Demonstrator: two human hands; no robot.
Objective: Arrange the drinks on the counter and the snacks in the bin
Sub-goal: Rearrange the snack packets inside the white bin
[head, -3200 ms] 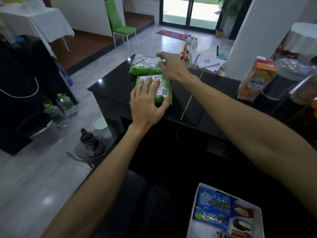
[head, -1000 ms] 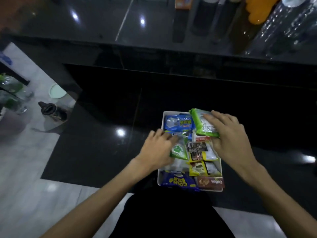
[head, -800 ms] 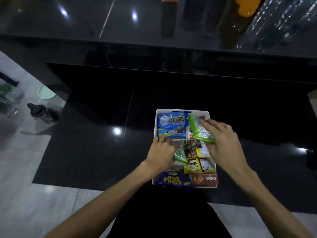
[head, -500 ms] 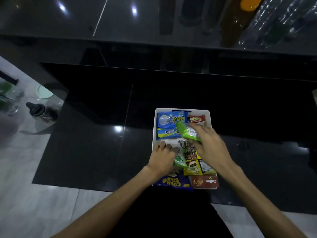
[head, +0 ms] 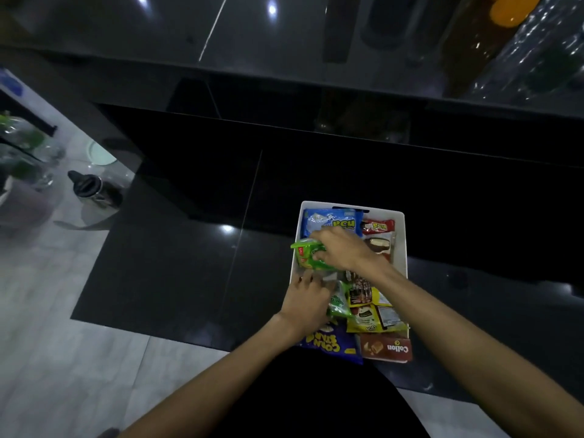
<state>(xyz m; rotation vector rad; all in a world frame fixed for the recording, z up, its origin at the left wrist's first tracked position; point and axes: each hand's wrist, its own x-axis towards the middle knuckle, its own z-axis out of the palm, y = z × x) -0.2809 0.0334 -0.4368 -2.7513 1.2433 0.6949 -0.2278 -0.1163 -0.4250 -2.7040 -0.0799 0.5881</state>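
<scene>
Nearest the camera, two bare forearms reach forward over a dark lap toward a white bin (head: pixel 398 248) that sits on a glossy black floor slab. At the bin's near end lie a dark blue corn snack bag (head: pixel 328 344) and a brown Collon box (head: pixel 387 348), side by side and overlapping the near rim. Just beyond them is a yellow packet (head: pixel 374 316).

The left hand (head: pixel 305 303) rests at the bin's left edge, fingers curled on a small green pack (head: pixel 338 303); how firmly it grips I cannot tell. The right hand (head: pixel 339 252) crosses over the middle of the bin, fingers closed on a larger green snack pack (head: pixel 308 256) held against the left wall, its end poking over the rim. The two hands are close together, the right just beyond the left.

Further in the bin lie a blue bag (head: pixel 331 221) on the left and a red wrapper (head: pixel 377 226) on the right, with a chocolate-coated bar (head: pixel 377 245) beneath it.

Off to the left, on pale tiles, stands a dark kettle (head: pixel 90 189) near blurred clear bottles (head: pixel 25 153).

Farthest away, the black tabletop (head: pixel 221 30) carries drinks at its right end: clear plastic bottles (head: pixel 543 52) and an orange one (head: pixel 508 11), cut off by the frame.
</scene>
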